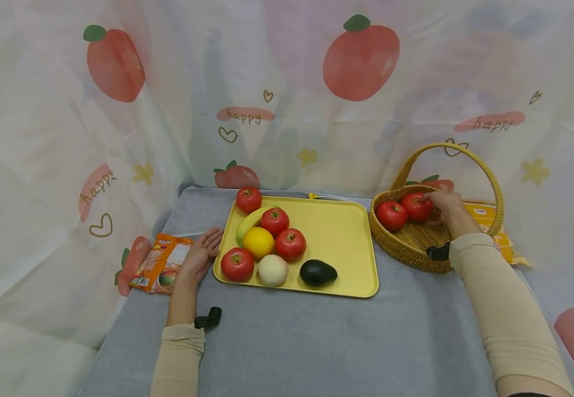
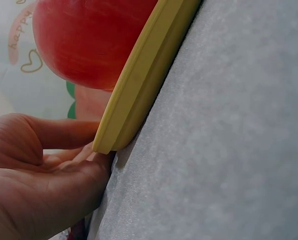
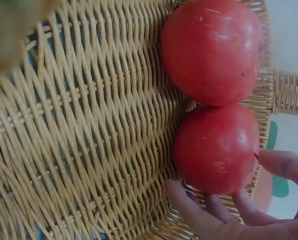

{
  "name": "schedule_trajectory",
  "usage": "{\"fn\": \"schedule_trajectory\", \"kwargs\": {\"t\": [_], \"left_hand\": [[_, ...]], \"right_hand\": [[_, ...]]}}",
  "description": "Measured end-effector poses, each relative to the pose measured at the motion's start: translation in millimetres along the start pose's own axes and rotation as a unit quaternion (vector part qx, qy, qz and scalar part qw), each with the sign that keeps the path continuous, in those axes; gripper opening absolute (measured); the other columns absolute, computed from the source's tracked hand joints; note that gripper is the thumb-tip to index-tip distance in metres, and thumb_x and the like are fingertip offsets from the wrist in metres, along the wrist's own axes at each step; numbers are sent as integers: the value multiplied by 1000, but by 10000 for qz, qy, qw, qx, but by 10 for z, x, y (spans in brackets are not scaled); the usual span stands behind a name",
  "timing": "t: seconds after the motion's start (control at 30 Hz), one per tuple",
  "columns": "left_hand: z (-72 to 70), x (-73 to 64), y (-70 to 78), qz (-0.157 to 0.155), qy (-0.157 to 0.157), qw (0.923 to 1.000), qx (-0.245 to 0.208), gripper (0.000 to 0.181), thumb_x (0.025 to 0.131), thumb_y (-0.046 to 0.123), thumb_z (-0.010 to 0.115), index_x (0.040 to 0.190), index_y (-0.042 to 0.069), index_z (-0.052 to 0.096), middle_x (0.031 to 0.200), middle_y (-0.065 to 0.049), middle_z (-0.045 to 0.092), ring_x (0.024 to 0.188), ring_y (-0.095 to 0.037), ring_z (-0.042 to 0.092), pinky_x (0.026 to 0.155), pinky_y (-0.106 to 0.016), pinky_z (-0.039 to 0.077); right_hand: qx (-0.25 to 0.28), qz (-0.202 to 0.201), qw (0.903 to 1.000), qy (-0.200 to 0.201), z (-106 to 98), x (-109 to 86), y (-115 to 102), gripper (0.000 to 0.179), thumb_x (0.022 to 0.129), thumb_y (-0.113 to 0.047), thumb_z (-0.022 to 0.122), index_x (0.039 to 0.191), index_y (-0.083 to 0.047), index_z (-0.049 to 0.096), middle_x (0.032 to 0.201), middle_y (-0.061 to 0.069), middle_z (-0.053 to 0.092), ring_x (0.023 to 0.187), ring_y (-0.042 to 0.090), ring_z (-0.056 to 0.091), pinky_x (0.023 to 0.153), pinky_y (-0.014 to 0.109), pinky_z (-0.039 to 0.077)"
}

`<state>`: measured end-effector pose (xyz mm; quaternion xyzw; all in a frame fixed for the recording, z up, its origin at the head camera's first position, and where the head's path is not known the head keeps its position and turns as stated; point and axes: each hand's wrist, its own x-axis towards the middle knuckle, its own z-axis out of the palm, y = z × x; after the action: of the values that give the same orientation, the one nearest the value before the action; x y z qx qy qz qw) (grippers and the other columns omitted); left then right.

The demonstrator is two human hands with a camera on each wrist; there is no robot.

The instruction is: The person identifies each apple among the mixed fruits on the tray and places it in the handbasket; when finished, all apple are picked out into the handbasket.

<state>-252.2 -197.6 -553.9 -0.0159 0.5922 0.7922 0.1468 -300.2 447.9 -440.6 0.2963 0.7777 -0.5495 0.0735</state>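
Note:
My right hand (image 1: 446,208) reaches into the wicker basket (image 1: 406,253) and grips a red apple (image 1: 417,207). In the right wrist view, the thumb (image 3: 283,164) sits at this apple's stem, with the other fingers curved along its side. Another red apple (image 3: 213,52) lies against it in the basket. My left hand (image 1: 202,258) rests at the left edge of the yellow tray (image 1: 336,237), its fingers extended along the rim. On the tray are several red apples (image 1: 290,244), a banana (image 1: 250,224), a yellow round fruit (image 1: 258,242), a pale peach (image 1: 273,270) and an avocado (image 1: 318,273).
An orange snack bag (image 1: 160,263) lies left of the tray, partly behind my left forearm. Behind the basket is a yellow-orange package (image 1: 502,242), partly hidden by my right arm. The basket's tall handle (image 1: 496,187) arches up beside my right hand. A printed curtain (image 1: 287,66) hangs behind the grey cloth-covered table (image 1: 287,342).

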Motion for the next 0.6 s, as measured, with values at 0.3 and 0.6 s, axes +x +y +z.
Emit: {"fn": "schedule_trajectory", "kwargs": {"t": [0.3,0.6], "left_hand": [[5,18,-12,-25,113,9999,74,78,95,-25,33,166,0,14,171,-19,21,158,-29,21,127,-44,19],[5,23,-9,-94,235,9997,47,78,95,-25,34,166,1,17,171,-18,23,158,-28,22,127,-43,20]], "right_hand": [[-10,-207,9983,553,34,-56,-51,50,93,-23,69,134,-10,43,109,1,48,71,7,61,60,27,59],[555,-401,9958,606,68,-159,-90,32,94,-20,69,89,-18,37,88,-4,40,56,8,43,51,25,48]]}}
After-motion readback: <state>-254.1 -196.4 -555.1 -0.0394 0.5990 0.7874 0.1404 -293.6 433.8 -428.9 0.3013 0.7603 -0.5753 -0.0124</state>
